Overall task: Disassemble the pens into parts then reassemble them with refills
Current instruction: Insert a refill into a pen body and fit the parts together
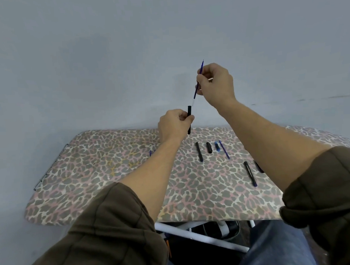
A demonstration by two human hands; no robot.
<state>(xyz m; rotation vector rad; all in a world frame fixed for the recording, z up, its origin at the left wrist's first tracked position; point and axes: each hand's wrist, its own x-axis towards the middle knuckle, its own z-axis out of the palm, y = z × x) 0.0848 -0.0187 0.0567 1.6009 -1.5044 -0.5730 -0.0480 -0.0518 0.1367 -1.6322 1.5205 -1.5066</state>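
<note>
My left hand (172,124) grips a black pen barrel (189,119), held upright above the far edge of the board. My right hand (215,82) pinches a thin blue refill (195,92) higher up. The refill's lower white end sits at the barrel's open top. On the board lie a black barrel (199,151), a short black cap (209,147), a small blue piece (217,146), a loose blue refill (224,149) and a whole black pen (250,173). Another black part (258,166) is half hidden by my right forearm.
The parts rest on a leopard-print padded board (111,173) with a wire rack at its left end. A small blue bit (150,153) peeks out beside my left forearm. White frame legs (197,236) show below the board's near edge. A plain grey wall is behind.
</note>
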